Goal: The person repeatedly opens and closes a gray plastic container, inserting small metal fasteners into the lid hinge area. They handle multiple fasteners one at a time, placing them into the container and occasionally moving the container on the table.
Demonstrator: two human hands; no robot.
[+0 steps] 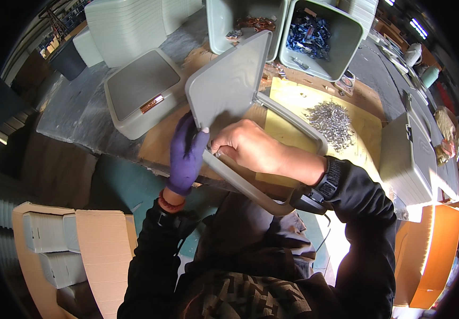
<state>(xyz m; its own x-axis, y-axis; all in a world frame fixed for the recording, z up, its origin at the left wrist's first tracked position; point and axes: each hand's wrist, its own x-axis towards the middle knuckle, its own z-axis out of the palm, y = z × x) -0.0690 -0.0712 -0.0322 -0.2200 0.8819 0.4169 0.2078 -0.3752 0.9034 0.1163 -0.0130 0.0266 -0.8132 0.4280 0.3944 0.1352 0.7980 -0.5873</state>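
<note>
My left hand point(185, 154), in a purple glove, grips a grey flap point(229, 80) near its lower left corner, where it meets a pale grey rim frame point(251, 192). The flap stands raised from the frame, which juts over the table's near edge. My right hand point(253, 149) is bare, its thumb and fingers pinched at that same corner. A small shiny metal bit seems to show at those fingertips, too small to make out. Right of the frame, a pile of small metal parts point(331, 123) lies on a yellow sheet point(288, 106).
A grey lid with a copper-coloured latch point(145, 87) sits at the left. At the back stand a bin of dark blue pieces point(346, 57) and a bin with copper-coloured pieces point(220, 32). Stacked pale bins point(126, 32) rise behind. A cardboard box point(102, 242) is at lower left.
</note>
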